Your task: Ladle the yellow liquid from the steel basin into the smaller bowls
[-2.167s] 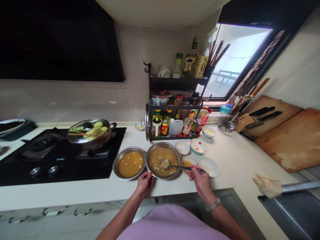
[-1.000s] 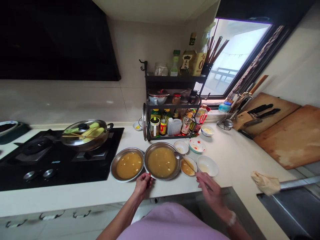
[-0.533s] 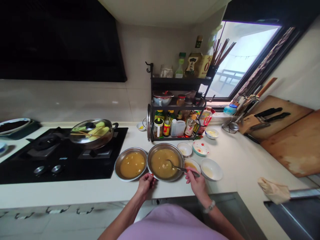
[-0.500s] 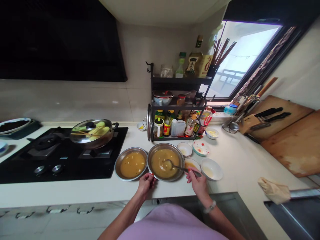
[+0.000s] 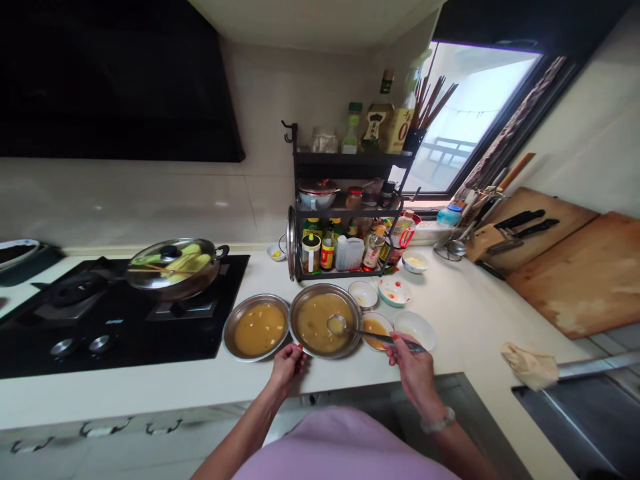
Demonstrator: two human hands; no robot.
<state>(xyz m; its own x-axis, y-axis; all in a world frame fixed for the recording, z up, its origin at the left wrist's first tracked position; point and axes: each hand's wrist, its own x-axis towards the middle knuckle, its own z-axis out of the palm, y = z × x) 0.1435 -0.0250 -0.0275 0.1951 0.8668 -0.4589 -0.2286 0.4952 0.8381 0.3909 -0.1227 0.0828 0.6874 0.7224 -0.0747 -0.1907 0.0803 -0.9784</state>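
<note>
Two round metal bowls stand side by side on the counter. The right metal bowl holds a yellowish-brown liquid with pale bits. My left hand pinches its near left rim. In my right hand is the dark handle of a ladle, whose round head is over the liquid in that bowl. The left metal bowl contains a more orange liquid with pale pieces. Just beyond my right hand sits a small bowl of orange-brown liquid, beside a white bowl.
On the stove stands a lidded pan with green-yellow vegetables inside and chopsticks across it. A black rack of bottles rises behind the bowls. Knives in a wooden block and cutting boards lean at the right.
My right hand has drawn the ladle rightwards, and its head now shows liquid in it. My left hand stays at the bowl's rim. The whole view has shifted slightly.
</note>
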